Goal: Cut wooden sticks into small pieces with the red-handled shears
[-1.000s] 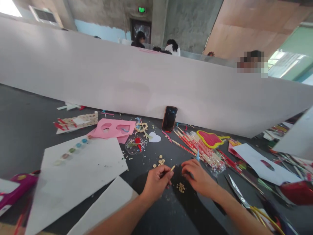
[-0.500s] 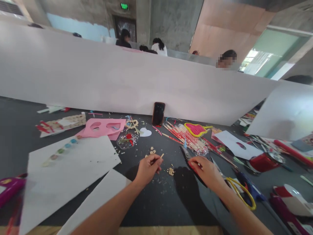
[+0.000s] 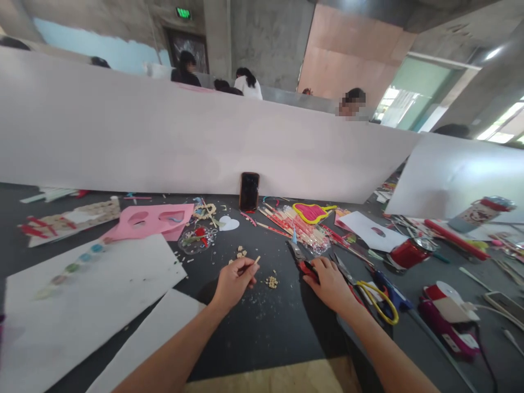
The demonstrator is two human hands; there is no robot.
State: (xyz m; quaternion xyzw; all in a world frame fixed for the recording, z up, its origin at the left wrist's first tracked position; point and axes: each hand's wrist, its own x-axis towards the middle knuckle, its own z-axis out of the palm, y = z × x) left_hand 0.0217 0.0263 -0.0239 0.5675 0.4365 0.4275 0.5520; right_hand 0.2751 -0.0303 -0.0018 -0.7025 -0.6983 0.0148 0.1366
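Observation:
Between thumb and finger, my left hand (image 3: 235, 281) pinches a short thin wooden stick (image 3: 257, 260), its pale end pointing up. Just behind that hand lie a few small wooden clusters (image 3: 240, 252). A little pile of cut wooden bits (image 3: 271, 282) rests on the dark table between my hands. My right hand (image 3: 327, 278) lies over the red handles of a pair of pliers (image 3: 298, 252), whose jaws point away from me. Its fingers are curled on the handles, and the pliers lie on the table. Scissors with yellow handles (image 3: 382, 305) are right beside it.
A phone (image 3: 249, 191) leans on the white partition (image 3: 196, 142). Red-patterned sticks (image 3: 282, 221), a pink-and-yellow shape (image 3: 313, 212) and a white paper heart (image 3: 228, 223) lie before it. White boards (image 3: 102, 295) cover the left. A red can (image 3: 411, 253) and a blue-handled tool (image 3: 391, 289) stand or lie right.
My right hand has moved from near the wooden bits onto the pliers' handles. My left hand keeps the stick pinched. The view has turned to the right.

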